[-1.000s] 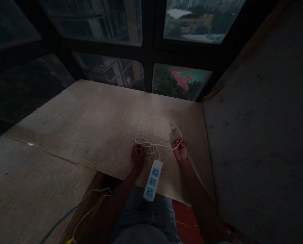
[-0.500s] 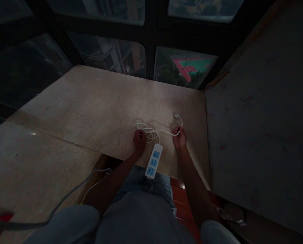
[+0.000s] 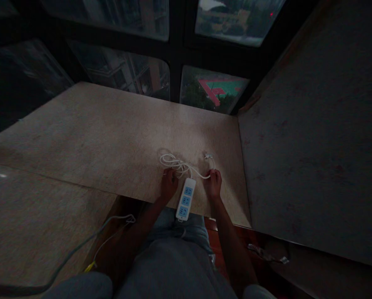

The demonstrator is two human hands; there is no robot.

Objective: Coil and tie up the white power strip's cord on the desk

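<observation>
A white power strip (image 3: 186, 200) with blue sockets lies at the table's near edge, its lower end reaching past the edge. Its white cord (image 3: 171, 158) is loosely looped on the table just above it. My right hand (image 3: 213, 182) pinches the cord a short way below the plug (image 3: 208, 156), which points up and left beyond my fingertips. On the other side, my left hand (image 3: 168, 182) is closed at the near left of the loops, its fingers curled; whether cord lies inside them is hard to make out in the dim light.
The pale tabletop (image 3: 126, 124) runs to dark-framed windows (image 3: 215, 89) at the back. A papered wall (image 3: 298, 166) bounds the right side. A grey cable (image 3: 80, 245) crosses the lower left, near a thin cord with a yellow piece (image 3: 89, 266).
My right hand and the plug have come lower and nearer the power strip, and the cord stretch between the hands has slackened. The whole view has shifted slightly.
</observation>
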